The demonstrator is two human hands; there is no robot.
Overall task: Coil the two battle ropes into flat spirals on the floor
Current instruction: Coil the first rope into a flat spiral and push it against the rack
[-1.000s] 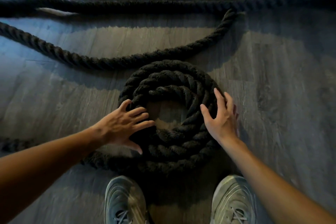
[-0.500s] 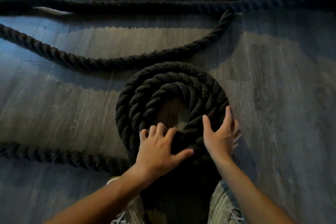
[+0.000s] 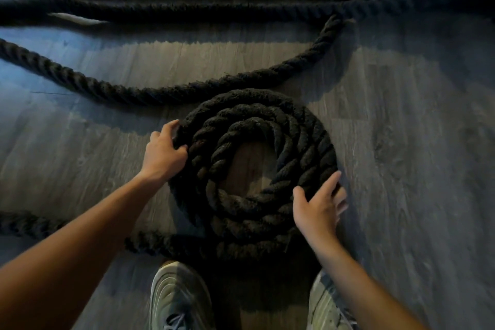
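One spiral (image 3: 257,112), three or four turns, sits mid-floor (image 3: 401,169) just ahead of two shoes (image 3: 179,297). The left hand (image 3: 162,154) curls onto its outer turn at the left. The right hand (image 3: 317,209) presses flat-fingered on the near-right rim. The loose tail (image 3: 150,242) runs left, nearer the left hand. Beyond lie one curved stretch (image 3: 187,88) and two straight runs (image 3: 187,9).

The coiled rope (image 3: 267,169) is black with a twisted strand pattern, the floor (image 3: 401,142) grey wood-grain planks, and the shoes (image 3: 179,297) at the bottom pale grey.
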